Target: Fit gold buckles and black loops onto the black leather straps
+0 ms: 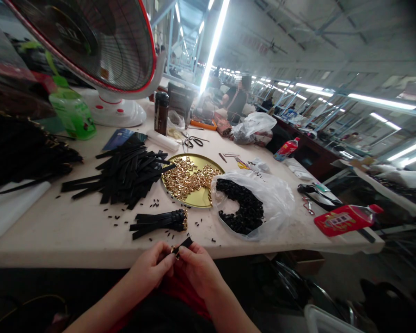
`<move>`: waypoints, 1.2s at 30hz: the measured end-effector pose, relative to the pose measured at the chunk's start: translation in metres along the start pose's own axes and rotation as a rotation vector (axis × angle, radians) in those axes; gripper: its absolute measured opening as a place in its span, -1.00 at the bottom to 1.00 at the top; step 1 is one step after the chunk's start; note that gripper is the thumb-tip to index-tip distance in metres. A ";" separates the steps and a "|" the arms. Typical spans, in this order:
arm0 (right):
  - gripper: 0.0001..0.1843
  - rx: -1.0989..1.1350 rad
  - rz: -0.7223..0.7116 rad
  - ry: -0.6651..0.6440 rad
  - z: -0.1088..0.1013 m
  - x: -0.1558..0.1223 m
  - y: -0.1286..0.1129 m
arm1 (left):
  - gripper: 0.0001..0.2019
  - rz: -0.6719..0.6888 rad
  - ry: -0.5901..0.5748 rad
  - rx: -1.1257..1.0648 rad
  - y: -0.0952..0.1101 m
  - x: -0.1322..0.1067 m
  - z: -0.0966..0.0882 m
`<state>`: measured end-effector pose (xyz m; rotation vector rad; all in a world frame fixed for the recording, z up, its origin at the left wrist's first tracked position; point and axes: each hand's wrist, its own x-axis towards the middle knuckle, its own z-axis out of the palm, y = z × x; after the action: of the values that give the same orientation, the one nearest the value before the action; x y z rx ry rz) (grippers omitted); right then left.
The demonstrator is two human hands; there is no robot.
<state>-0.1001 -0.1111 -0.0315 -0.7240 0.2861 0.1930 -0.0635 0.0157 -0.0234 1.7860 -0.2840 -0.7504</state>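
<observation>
Together left hand and right hand pinch black strap; table edge just beyond

At the bottom centre, the left hand and right hand pinch a short black strap together. Above them lie a strap pile, a gold tray of buckles and a plastic bag — all on the table.

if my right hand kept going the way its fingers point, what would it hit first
Probably the left hand, which pinches the same small black strap as the right hand; depth is hard to judge.
</observation>
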 end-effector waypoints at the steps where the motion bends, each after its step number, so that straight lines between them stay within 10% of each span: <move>1: -0.83 -0.016 -0.019 0.020 0.000 0.000 0.001 | -0.72 -0.006 0.004 -0.028 0.000 0.000 0.002; 8: -0.81 -0.237 -0.215 0.168 -0.002 -0.001 0.014 | -0.68 0.001 -0.004 -0.045 -0.003 0.003 0.002; 36: -0.72 -0.217 -0.177 0.079 -0.001 0.002 0.015 | -0.74 0.132 0.124 0.200 -0.007 0.004 -0.002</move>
<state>-0.1024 -0.1001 -0.0421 -0.9694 0.2769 0.0267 -0.0605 0.0181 -0.0307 1.9718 -0.4014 -0.5303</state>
